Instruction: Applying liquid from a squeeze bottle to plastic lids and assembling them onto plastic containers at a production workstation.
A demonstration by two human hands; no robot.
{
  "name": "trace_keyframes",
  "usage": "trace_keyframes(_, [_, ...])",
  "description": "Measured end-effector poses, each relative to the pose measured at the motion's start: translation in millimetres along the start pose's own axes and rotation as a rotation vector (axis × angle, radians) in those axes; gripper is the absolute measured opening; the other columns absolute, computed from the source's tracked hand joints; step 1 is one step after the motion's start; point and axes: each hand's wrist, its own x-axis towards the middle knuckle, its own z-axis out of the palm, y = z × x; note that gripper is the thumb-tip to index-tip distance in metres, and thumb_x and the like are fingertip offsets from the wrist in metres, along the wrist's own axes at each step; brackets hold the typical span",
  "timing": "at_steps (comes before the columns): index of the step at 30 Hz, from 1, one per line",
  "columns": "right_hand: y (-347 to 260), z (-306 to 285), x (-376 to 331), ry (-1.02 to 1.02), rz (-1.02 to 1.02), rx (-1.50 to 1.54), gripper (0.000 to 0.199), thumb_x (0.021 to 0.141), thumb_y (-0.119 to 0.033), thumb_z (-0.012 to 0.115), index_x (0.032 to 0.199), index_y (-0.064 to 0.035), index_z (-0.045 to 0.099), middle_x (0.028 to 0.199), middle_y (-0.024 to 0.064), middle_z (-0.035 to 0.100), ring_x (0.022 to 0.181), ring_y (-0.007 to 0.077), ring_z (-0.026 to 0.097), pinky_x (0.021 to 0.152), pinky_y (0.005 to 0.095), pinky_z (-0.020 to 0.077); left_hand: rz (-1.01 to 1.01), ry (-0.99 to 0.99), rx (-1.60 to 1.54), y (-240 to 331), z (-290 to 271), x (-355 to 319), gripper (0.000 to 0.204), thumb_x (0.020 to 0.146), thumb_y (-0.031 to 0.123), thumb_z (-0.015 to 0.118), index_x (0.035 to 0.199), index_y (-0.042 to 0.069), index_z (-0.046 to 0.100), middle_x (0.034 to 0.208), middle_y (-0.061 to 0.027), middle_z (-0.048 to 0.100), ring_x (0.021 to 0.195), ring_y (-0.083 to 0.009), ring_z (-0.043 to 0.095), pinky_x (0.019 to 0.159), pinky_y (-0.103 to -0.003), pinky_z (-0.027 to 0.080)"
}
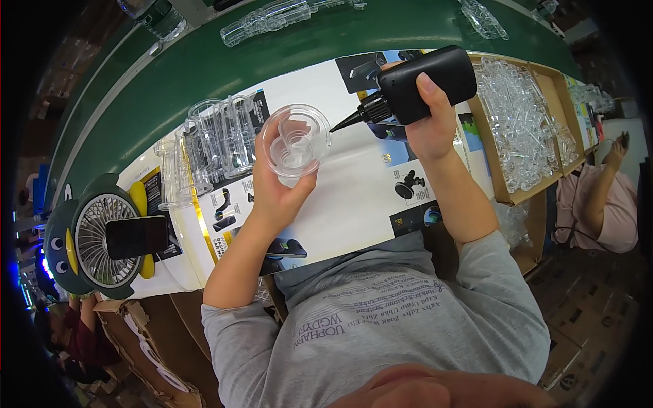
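Observation:
My left hand (282, 200) is closed round a clear plastic cup-shaped part (296, 141), its round flanged opening turned up toward me. A narrower clear piece shows inside it. In my right hand (433, 126) is a black squeeze bottle (428, 83), tipped on its side. Its thin tapered nozzle (348, 121) points left, with the tip at or very close to the rim of the clear part; whether they touch I cannot tell. Just left of my left hand, several clear tubular parts (235, 136) with flanges stand and lean together on the printed sheet (354, 204).
An open cardboard box (500, 180) heaped with small clear pieces (520, 122) stands at the right. At the left is a penguin-shaped fan (107, 234) with a dark phone (138, 237) before it. Clear parts (272, 20) and a water bottle (158, 19) lie along the green table's (197, 71) far side.

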Motion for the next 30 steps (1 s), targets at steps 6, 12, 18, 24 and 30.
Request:
trace_keyframes(6, [2,7,3,0.112,0.043,0.107,0.032,0.085,-0.025,0.052,0.105,-0.0004,0.053,0.097,0.0101,0.06,0.091,0.0161,0.057,0.084,0.0279,0.0424,-0.085,-0.027,-0.141,-11,0,1,0.064,0.072,0.007,0.059,0.13,0.002,0.029,0.112,-0.0134,0.048,0.105,-0.0221,0.047,0.094,-0.035,0.033])
trace_keyframes(12, [13,-16,13,0.056,0.233,0.195,0.036,0.081,-0.04,0.061,0.095,-0.008,0.054,0.084,-0.0006,0.052,0.059,0.0067,0.036,0.056,0.0206,0.0382,-0.134,0.019,-0.272,-8,0,4,0.061,0.076,0.009,0.055,0.13,0.004,0.028,0.111,-0.0121,0.048,0.107,-0.0196,0.045,0.094,-0.034,0.032])
trace_keyframes(18, [16,-8,20,0.28,0.482,0.525,0.041,0.08,-0.043,0.06,0.1,-0.0071,0.053,0.09,0.0038,0.055,0.063,0.0092,0.038,0.055,0.0194,0.0338,-0.156,0.066,-0.294,-14,-2,3,0.06,0.076,0.008,0.053,0.131,0.005,0.028,0.112,-0.011,0.047,0.104,-0.0178,0.045,0.092,-0.033,0.033])
trace_keyframes(24, [13,-22,22,0.201,0.4,0.637,0.042,0.082,-0.034,0.058,0.107,-0.001,0.05,0.101,0.0087,0.053,0.085,0.0117,0.047,0.058,0.0205,0.0357,-0.132,0.053,-0.254,-15,-1,3,0.06,0.077,0.008,0.053,0.131,0.005,0.028,0.113,-0.0114,0.047,0.104,-0.0181,0.045,0.092,-0.033,0.033])
trace_keyframes(30, [-3,-16,20,0.016,0.289,0.383,0.043,0.085,-0.03,0.045,0.113,0.0024,0.048,0.102,0.0088,0.055,0.082,0.0106,0.051,0.057,0.0217,0.0387,-0.111,0.076,-0.241,-14,1,1,0.061,0.076,0.011,0.054,0.13,0.004,0.027,0.113,-0.012,0.047,0.107,-0.0198,0.046,0.093,-0.034,0.033])
